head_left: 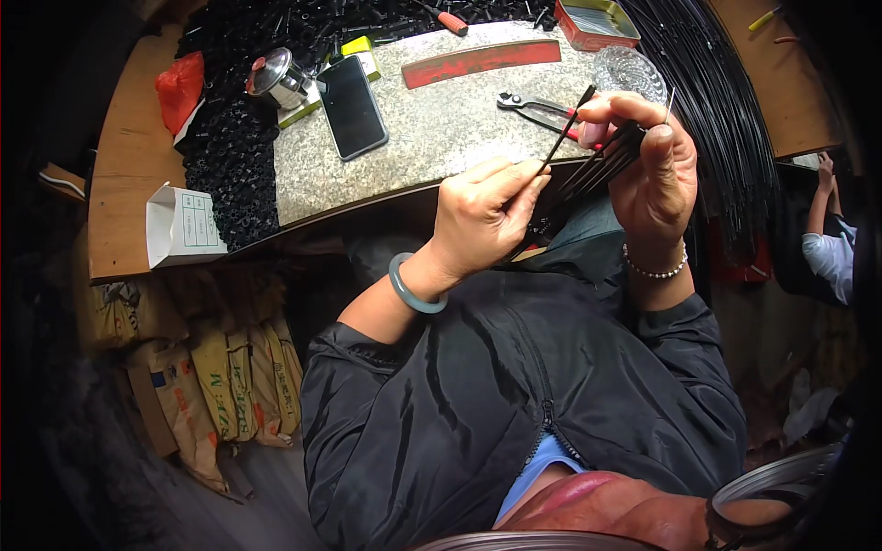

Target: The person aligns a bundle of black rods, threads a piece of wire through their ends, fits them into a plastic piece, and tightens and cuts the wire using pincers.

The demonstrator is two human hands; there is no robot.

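Nearest the body, the left hand (482, 216) is raised in front of the black jacket (514, 395), wrist cocked back under a grey-green bangle (415, 286), fingers closed in a pinch around a single thin black rod (562, 136) that slants up and to the right. Just beside it, the right hand (657, 170) is held palm inward with a bead bracelet (654, 272) at the wrist, thumb and fingers clamped on a fanned bundle of black rods (602, 163). The single rod's tip sits right at the bundle, so the work looks to be at the stage of adding or drawing out one rod; the move from here calls for a steady bundle and a fine pinch. Beyond the hands, on the stone bench (432, 129), lie pliers (537, 108), a phone (352, 106), a glass dish (628, 72) and a red strip (481, 62)
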